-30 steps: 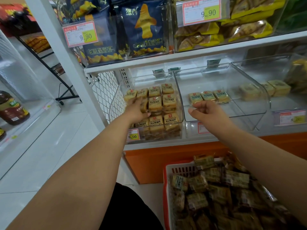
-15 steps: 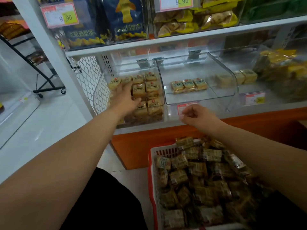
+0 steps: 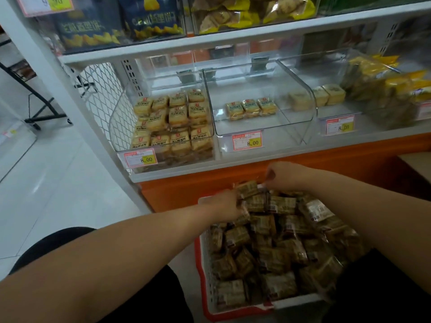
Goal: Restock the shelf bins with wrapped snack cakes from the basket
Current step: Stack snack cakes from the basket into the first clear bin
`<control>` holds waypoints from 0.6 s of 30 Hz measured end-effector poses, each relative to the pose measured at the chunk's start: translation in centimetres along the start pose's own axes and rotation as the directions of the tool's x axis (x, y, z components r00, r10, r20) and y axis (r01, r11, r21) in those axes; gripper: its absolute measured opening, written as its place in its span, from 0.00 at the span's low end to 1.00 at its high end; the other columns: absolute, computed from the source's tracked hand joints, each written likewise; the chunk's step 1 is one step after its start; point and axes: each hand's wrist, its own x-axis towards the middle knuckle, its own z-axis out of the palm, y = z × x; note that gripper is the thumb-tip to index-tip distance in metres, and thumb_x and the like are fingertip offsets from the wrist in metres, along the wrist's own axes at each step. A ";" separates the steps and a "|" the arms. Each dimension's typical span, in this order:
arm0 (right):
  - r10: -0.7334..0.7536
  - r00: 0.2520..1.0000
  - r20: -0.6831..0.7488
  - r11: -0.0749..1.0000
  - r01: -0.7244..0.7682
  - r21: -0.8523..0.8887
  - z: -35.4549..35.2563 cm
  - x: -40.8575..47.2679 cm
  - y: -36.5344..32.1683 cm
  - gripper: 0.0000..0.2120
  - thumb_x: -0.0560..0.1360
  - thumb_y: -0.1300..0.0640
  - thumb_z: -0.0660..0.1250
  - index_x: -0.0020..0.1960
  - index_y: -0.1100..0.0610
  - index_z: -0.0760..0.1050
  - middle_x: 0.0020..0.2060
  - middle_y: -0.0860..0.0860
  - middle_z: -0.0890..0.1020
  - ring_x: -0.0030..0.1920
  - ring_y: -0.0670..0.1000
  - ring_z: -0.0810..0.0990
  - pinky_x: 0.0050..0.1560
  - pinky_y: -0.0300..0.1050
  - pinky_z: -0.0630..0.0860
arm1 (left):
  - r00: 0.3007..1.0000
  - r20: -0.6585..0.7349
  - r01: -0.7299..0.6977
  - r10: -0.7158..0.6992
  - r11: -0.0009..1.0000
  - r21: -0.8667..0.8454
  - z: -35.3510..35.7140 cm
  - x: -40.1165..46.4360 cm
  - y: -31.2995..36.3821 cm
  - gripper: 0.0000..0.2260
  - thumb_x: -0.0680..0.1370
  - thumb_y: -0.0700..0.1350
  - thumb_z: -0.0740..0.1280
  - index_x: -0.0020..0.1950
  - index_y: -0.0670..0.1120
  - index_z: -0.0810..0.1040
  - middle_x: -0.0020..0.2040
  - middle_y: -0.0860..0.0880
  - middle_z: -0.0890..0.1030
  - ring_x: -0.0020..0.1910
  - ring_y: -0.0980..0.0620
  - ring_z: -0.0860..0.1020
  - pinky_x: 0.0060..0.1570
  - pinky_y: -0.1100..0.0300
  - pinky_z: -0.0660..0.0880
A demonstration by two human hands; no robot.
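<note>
Both hands are down at the far end of the basket [image 3: 205,271], a red-and-white plastic crate heaped with wrapped snack cakes [image 3: 275,250] at 6 o'clock of the view. The left hand [image 3: 220,204] grips a cake at the pile's far-left corner, fingers curled around the wrapper. The right hand [image 3: 283,174], at 1 o'clock from the left, has its fingers bent down into the top of the pile; whether they pinch a wrapper cannot be told, as the fingertips are hidden.

Nothing lies between the hands and the shelf except the orange base panel [image 3: 303,170], which rises directly behind the basket. Above it, at 12 o'clock, three clear bins stand side by side. The left bin [image 3: 116,127] is nearly full of yellow cakes in rows. The middle bin [image 3: 310,106] holds just three cakes [image 3: 251,107] in a row toward its back. The right bin [image 3: 349,57], at 2 o'clock, has a few pale cakes [image 3: 328,95] and a bulky yellow packet [image 3: 382,89]. Price tags [image 3: 248,141] reading 8.00 hang on the bin fronts.

The upper shelf [image 3: 210,44] carries blue snack bags [image 3: 151,17] and yellow packets. A white wire mesh panel [image 3: 102,96] closes the shelf's left end at 10 o'clock. The floor [image 3: 58,183] is pale glossy tile, with a black rack foot [image 3: 44,113] at 9 o'clock.
</note>
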 end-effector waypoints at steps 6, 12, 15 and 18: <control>0.019 0.971 0.237 0.964 0.046 -0.264 0.0 -0.7 0.8 0.14 0.80 0.49 0.63 0.63 0.54 0.72 0.46 0.47 0.74 0.42 0.46 0.70 0.42 0.40 0.67 | 0.902 -0.051 0.313 -0.428 0.732 -0.605 1.1 5.7 -1.5 0.19 0.75 0.46 0.73 0.62 0.45 0.71 0.59 0.43 0.76 0.52 0.47 0.76 0.52 0.51 0.78; 0.012 0.983 0.182 0.945 0.048 -0.323 0.0 0.1 0.0 0.14 0.80 0.51 0.62 0.63 0.56 0.72 0.53 0.51 0.78 0.51 0.52 0.77 0.45 0.43 0.73 | 0.869 -0.252 0.131 -0.426 0.690 -0.712 4.4 7.8 -0.6 0.18 0.74 0.43 0.75 0.59 0.50 0.71 0.53 0.52 0.73 0.54 0.50 0.74 0.39 0.65 0.69; 0.043 0.981 0.188 0.948 0.020 -0.317 -0.6 0.1 0.2 0.12 0.81 0.51 0.61 0.60 0.56 0.74 0.48 0.51 0.78 0.43 0.49 0.75 0.36 0.40 0.68 | 0.892 -0.332 0.052 -0.306 0.799 -0.599 4.1 7.6 -0.1 0.14 0.74 0.41 0.74 0.52 0.53 0.73 0.57 0.51 0.74 0.57 0.50 0.74 0.49 0.62 0.73; 0.016 0.995 0.096 0.978 0.005 -0.209 -1.5 0.4 1.0 0.10 0.82 0.51 0.60 0.55 0.56 0.76 0.49 0.51 0.80 0.44 0.49 0.76 0.39 0.41 0.70 | 0.897 -0.427 -0.064 -0.114 0.923 -0.381 3.2 5.7 0.7 0.15 0.74 0.38 0.71 0.47 0.57 0.72 0.54 0.55 0.71 0.54 0.53 0.74 0.48 0.62 0.71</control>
